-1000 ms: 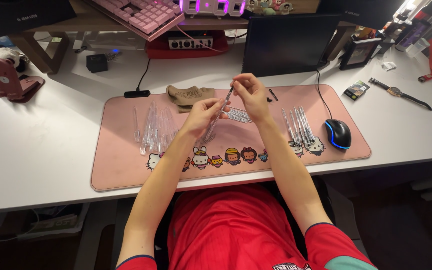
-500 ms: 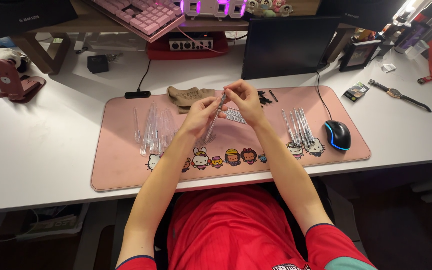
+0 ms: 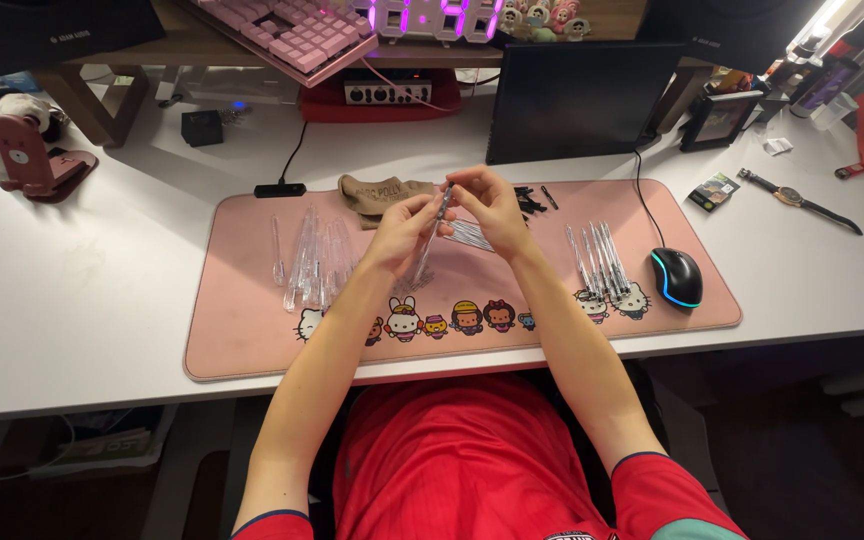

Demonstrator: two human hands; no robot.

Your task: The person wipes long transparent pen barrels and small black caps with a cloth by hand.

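Both your hands are up over the middle of the pink desk mat [image 3: 252, 330], working one clear pen [image 3: 430, 238]. Left hand [image 3: 404, 232] grips the barrel around its middle; the pen slants from lower left up to upper right. Right hand [image 3: 492, 205] pinches the pen's top end with its fingertips [image 3: 455, 190]. Neither hand is loose. Pile of clear pen barrels [image 3: 312, 262] lies on the mat left of your left hand, well apart from it. Row of finished pens [image 3: 597, 258] lies right of your right arm, near the black mouse [image 3: 676, 275]. Small heap of thin parts [image 3: 469, 235] sits on the mat just under your hands. Tan cloth [image 3: 377, 192] is behind them.
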